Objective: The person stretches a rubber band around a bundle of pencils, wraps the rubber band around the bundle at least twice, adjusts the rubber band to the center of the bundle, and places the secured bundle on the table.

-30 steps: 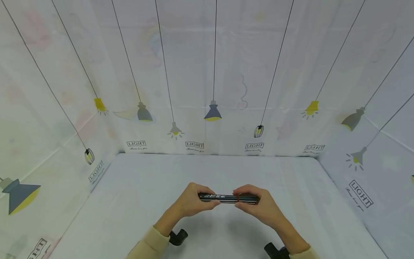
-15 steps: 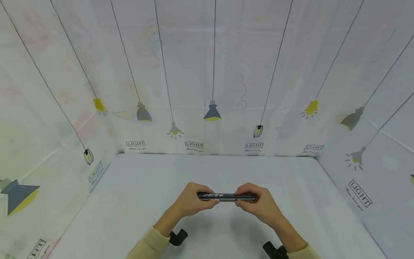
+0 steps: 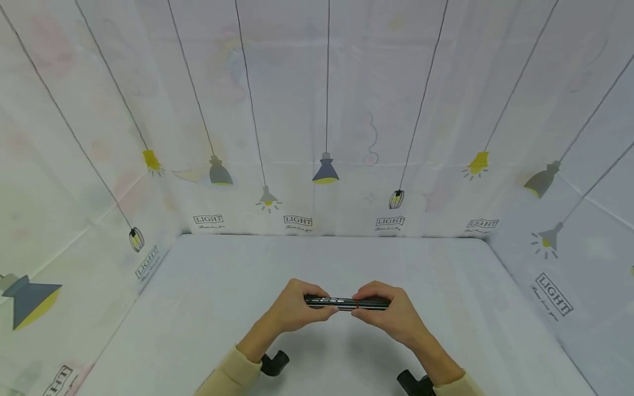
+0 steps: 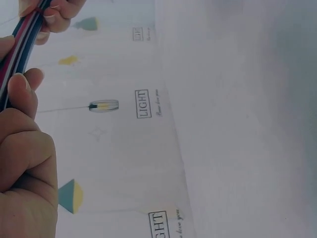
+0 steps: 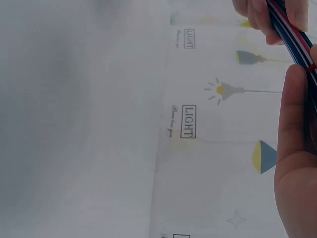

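Note:
Level above the white table (image 3: 223, 269), a bundle of slim dark pencils (image 3: 345, 304) with pale lettering runs between both hands. Its barrels show dark blue, white and pink-red stripes in the wrist views. My left hand (image 3: 299, 303) grips the left end, thumb on the near side and fingers on the far side. Right of the bundle's middle, my right hand (image 3: 386, 309) pinches it between thumb and fingers. A thin red rubber band (image 5: 311, 68) circles the bundle right at the right hand's fingertips. Both ends of the bundle are partly hidden by the hands.
A white cloth wall (image 3: 277, 110) printed with hanging lamps rises behind the table and along both sides. Black wrist mounts (image 3: 274, 363) sit at the cream sleeves (image 3: 230, 374). Soft shadows lie on the table below the hands.
My right hand has shifted slightly left, and the red band at its fingertips has moved left too. The gap between the hands is a little narrower; the left hand stays nearly still.

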Motion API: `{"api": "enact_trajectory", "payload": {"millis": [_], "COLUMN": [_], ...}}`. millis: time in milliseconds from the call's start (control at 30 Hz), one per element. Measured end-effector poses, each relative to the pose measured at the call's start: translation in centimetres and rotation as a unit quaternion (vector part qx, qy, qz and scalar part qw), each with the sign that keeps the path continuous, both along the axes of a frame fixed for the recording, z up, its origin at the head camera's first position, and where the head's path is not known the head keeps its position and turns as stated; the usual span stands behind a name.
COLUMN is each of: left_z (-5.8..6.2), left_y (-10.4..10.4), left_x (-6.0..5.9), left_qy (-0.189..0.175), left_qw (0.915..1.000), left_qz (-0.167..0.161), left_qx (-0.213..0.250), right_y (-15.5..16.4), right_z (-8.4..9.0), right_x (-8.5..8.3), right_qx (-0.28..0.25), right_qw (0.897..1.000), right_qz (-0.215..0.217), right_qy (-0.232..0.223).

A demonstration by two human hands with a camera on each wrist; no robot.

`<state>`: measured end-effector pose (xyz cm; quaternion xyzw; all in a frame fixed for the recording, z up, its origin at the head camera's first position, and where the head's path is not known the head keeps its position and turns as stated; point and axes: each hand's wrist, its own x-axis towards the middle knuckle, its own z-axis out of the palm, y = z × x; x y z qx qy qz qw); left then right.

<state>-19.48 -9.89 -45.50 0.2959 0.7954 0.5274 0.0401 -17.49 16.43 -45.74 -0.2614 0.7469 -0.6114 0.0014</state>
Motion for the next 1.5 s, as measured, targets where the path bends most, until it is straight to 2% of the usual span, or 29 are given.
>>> {"api": "enact_trajectory", "payload": {"millis": [267, 433, 667, 1067, 1233, 1367, 1500], "left_z": [-0.02, -0.25, -0.42, -0.21, 0.04, 0.16, 0.10], "left_y": [0.08, -0.18, -0.21, 0.28, 0.44, 0.48, 0.21], "left_x": [-0.04, -0.10, -0.03, 0.13, 0.31, 0.17, 0.01], "left_qy": [-0.004, -0.014, -0.007, 0.007, 0.012, 0.012, 0.014], "left_qw": [1.0000, 0.9999, 0.9999, 0.9999, 0.9999, 0.9998, 0.9997], "left_qz": [0.001, -0.005, -0.009, -0.010, -0.011, -0.015, -0.014], "left_qx": [-0.001, -0.001, -0.001, 0.005, -0.004, -0.011, -0.014], "right_y": [-0.13, 0.22, 0.68, 0.09, -0.27, -0.22, 0.05], "right_z": [0.04, 0.09, 0.20, 0.87, 0.57, 0.26, 0.35], "right_x": [0.17, 0.38, 0.25, 0.41, 0.44, 0.45, 0.40], "right_qx": [0.006, 0.009, 0.003, 0.041, 0.052, 0.044, 0.039], "right_qw": [1.000, 1.000, 0.999, 0.998, 0.997, 0.998, 0.999], "right_qz": [-0.018, -0.008, 0.018, -0.014, -0.022, -0.027, -0.005], "right_qy": [0.002, 0.015, 0.033, -0.037, -0.048, -0.034, -0.005]}}
